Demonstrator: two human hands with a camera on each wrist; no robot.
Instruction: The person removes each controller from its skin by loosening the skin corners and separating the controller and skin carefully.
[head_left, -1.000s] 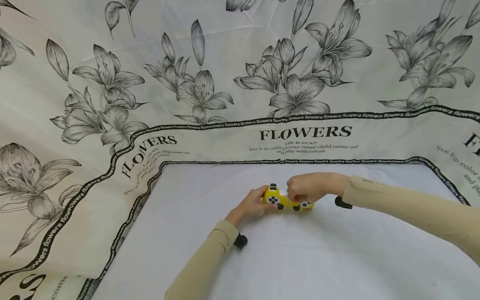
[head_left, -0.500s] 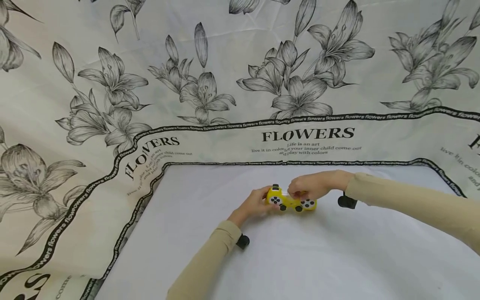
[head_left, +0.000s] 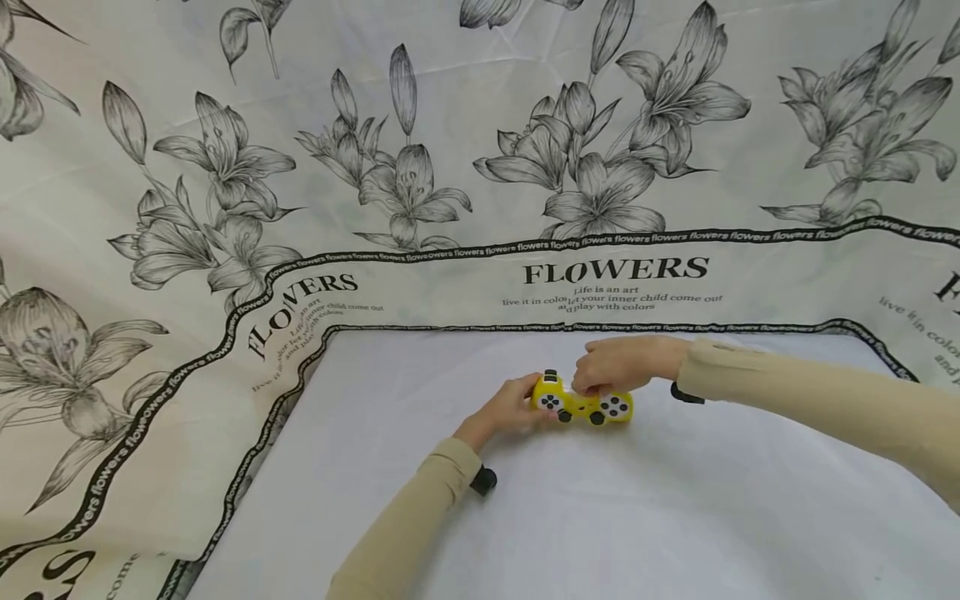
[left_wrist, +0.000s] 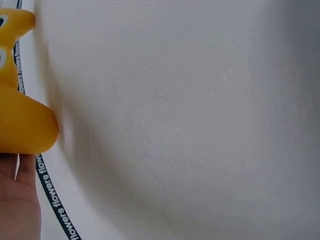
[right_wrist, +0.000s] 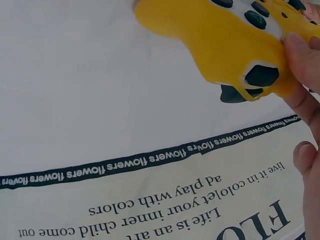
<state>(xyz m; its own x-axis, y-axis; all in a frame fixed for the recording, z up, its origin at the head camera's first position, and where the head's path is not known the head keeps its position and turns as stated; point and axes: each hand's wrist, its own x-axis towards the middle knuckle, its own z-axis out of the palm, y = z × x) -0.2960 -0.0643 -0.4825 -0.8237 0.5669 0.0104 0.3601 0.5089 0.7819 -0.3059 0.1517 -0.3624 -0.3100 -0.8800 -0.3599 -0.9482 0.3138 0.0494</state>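
A yellow game controller [head_left: 582,407] with black buttons on white patches is held just over the white table. My left hand [head_left: 508,406] grips its left end, with the thumb on the front face. In the left wrist view, fingers [left_wrist: 19,192] meet a rounded yellow handle [left_wrist: 25,125] from below. My right hand [head_left: 618,365] reaches over the controller's far edge near the middle. The right wrist view shows its thumb [right_wrist: 302,57] on the yellow face and a finger underneath, pinching the edge beside the black shoulder buttons [right_wrist: 262,76]. Other right fingers are curled away from it.
The white cloth-covered table [head_left: 645,517] lies under both arms. Behind and to the left rises a floral printed cloth [head_left: 420,287] with a black lettered border. Black wrist devices [head_left: 484,481] are worn under both cuffs.
My right hand has slid from the controller's right-hand buttons toward its middle, uncovering those buttons. The left hand keeps its grip. The head view has shifted slightly.
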